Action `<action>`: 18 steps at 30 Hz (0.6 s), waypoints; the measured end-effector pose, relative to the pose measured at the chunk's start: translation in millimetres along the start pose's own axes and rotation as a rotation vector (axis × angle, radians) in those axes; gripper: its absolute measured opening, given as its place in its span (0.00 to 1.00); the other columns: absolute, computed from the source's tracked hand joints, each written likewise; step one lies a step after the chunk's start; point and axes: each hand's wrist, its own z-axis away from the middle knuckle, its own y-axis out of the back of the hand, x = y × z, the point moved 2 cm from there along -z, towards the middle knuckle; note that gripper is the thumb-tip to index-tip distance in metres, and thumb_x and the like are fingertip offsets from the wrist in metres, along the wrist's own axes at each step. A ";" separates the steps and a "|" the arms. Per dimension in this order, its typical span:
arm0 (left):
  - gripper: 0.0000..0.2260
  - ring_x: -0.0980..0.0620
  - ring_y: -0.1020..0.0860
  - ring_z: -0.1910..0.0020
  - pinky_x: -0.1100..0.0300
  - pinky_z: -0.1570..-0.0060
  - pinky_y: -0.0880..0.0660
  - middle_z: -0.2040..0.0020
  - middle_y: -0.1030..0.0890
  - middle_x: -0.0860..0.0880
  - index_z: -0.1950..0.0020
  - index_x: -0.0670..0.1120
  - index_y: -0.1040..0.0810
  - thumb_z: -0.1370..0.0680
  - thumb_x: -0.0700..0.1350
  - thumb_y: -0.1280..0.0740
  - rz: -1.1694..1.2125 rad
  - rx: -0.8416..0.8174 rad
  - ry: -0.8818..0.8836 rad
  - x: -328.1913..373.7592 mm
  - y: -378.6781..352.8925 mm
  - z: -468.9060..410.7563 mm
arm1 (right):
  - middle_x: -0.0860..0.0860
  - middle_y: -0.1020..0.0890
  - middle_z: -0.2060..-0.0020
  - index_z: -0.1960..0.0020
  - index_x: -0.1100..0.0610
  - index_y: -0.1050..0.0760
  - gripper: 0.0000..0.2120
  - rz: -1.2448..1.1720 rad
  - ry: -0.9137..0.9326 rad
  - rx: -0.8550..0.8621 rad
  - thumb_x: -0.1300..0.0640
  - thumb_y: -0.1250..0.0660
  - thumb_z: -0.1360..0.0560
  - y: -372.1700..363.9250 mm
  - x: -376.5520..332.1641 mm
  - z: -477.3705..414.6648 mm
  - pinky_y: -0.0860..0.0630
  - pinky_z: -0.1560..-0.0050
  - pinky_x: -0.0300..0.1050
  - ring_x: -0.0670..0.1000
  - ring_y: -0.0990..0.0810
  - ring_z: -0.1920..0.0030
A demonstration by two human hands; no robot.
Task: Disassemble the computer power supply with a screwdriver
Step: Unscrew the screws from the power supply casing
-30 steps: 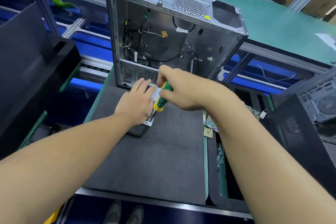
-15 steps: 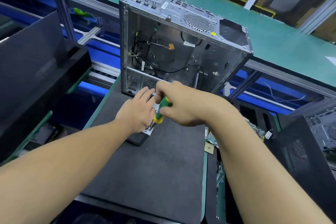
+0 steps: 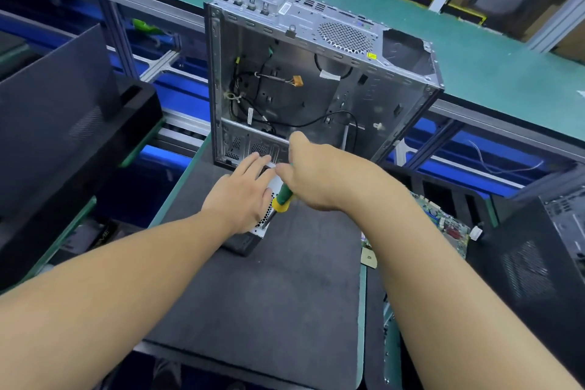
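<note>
The power supply (image 3: 263, 226) lies on the dark bench (image 3: 269, 294) at the middle of the frame, just in front of the open case (image 3: 316, 82). It is mostly hidden under the left grip (image 3: 242, 198); only a strip of its perforated silver face and a dark lower corner show.

Over the last second the right grip (image 3: 323, 177) has rolled round the screwdriver (image 3: 282, 198). Earlier the green handle stood up by the thumb and the shaft was hidden. Now the handle and its yellow collar poke out below the palm, and the dark shaft shows, slanting down and left onto the perforated face. The right grip is a little blurred, which suggests a turn of the wrist. The left grip has stayed put.

This probably means a screw on that face is being worked. No loose screw or lifted cover shows, so the task looks to be at an early stage. Whether the tip sits in a screw head cannot be told.

The right grip is clamped on the screwdriver handle, fingers curled round it. The left grip is spread, fingers straight, pressing flat on the power supply to steady it.
</note>
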 end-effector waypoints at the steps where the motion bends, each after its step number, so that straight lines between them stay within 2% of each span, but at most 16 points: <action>1: 0.33 0.48 0.57 0.20 0.55 0.44 0.25 0.19 0.49 0.48 0.22 0.46 0.43 0.27 0.50 0.62 0.010 0.003 0.013 0.7 1.1 0.4 | 0.54 0.25 0.59 0.47 0.55 0.37 0.06 0.002 0.041 -0.030 0.53 0.44 0.18 1.7 -1.4 0.2 0.36 0.69 0.47 0.51 0.29 0.67; 4: 0.33 0.44 0.49 0.22 0.59 0.57 0.30 0.24 0.40 0.45 0.28 0.44 0.34 0.29 0.48 0.60 0.007 -0.012 0.021 1.4 2.2 -1.5 | 0.48 0.32 0.54 0.46 0.48 0.34 0.04 -0.061 0.109 -0.100 0.53 0.41 0.21 6.3 -1.5 4.9 0.29 0.63 0.48 0.53 0.25 0.63; 5: 0.33 0.42 0.48 0.23 0.58 0.57 0.29 0.25 0.39 0.44 0.29 0.44 0.33 0.30 0.48 0.61 -0.005 -0.009 0.003 1.2 1.2 -2.4 | 0.48 0.34 0.53 0.48 0.46 0.33 0.05 -0.074 0.115 -0.128 0.54 0.40 0.22 6.8 -1.0 6.5 0.27 0.62 0.49 0.55 0.24 0.62; 7: 0.34 0.42 0.52 0.22 0.56 0.47 0.25 0.23 0.43 0.44 0.25 0.45 0.38 0.29 0.49 0.62 -0.011 -0.001 -0.023 0.3 -1.1 -3.5 | 0.49 0.34 0.52 0.47 0.46 0.34 0.06 -0.060 0.091 -0.146 0.54 0.40 0.22 5.6 -0.3 6.9 0.27 0.61 0.50 0.56 0.24 0.61; 9: 0.33 0.46 0.56 0.20 0.54 0.40 0.25 0.20 0.49 0.46 0.21 0.46 0.44 0.26 0.51 0.61 0.012 0.008 0.006 -0.6 -2.3 -3.0 | 0.52 0.30 0.51 0.45 0.51 0.37 0.09 -0.052 0.008 -0.082 0.47 0.43 0.20 4.6 -0.3 3.6 0.31 0.64 0.49 0.55 0.25 0.62; 12: 0.30 0.46 0.56 0.20 0.56 0.44 0.26 0.20 0.48 0.46 0.20 0.47 0.47 0.22 0.52 0.60 0.002 0.001 0.018 -0.2 -3.4 -1.6 | 0.52 0.26 0.62 0.45 0.54 0.40 0.19 -0.046 -0.108 -0.008 0.38 0.50 0.19 4.1 -0.5 -1.1 0.38 0.69 0.47 0.52 0.28 0.67; 14: 0.30 0.45 0.57 0.20 0.56 0.43 0.26 0.19 0.49 0.47 0.20 0.47 0.48 0.22 0.52 0.61 0.004 -0.001 0.006 -0.2 -2.9 -1.6 | 0.52 0.27 0.64 0.46 0.55 0.40 0.16 0.011 -0.100 0.020 0.41 0.50 0.18 3.2 -0.2 -3.8 0.39 0.69 0.48 0.51 0.30 0.66; 18: 0.32 0.49 0.58 0.20 0.56 0.41 0.25 0.19 0.51 0.48 0.21 0.46 0.43 0.25 0.51 0.60 0.038 0.006 0.022 -0.5 -0.3 -0.7 | 0.53 0.25 0.58 0.47 0.56 0.37 0.09 -0.001 0.007 -0.048 0.49 0.45 0.18 4.5 -1.3 -3.1 0.36 0.69 0.47 0.51 0.29 0.66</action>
